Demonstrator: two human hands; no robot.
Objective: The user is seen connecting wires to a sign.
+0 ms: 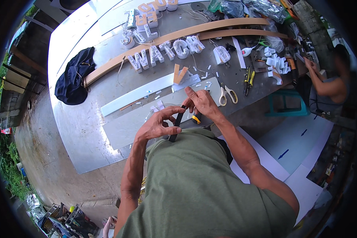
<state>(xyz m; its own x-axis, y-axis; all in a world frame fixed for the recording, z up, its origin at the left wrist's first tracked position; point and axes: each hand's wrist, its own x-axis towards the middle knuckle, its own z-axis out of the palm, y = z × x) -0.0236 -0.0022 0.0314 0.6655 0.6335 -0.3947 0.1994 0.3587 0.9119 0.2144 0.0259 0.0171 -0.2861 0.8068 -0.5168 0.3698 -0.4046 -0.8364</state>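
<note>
A narrow black strip (179,119) slants upward in front of my shirt, near the table's front edge. My left hand (161,123) grips it from the side, thumb near its lower end and fingers along it. At its upper end, the curled fingers of my right hand (202,104) close on the tip, while the thumb points up and away. Just below the right hand is a black-and-yellow tool (196,118), partly hidden, its kind unclear. Scissors with cream handles (228,95) lie to the right of that hand. A grey sheet (125,129) spreads under and beyond my hands.
White letter-shaped pieces (156,54) stand along long tan strips (166,38). A dark cloth cap or bag (76,75) lies at left. Yellow-handled pliers (249,77), a glue bottle (247,51) and white offcuts are at right. Another person (329,85) sits beyond a teal stool (286,104).
</note>
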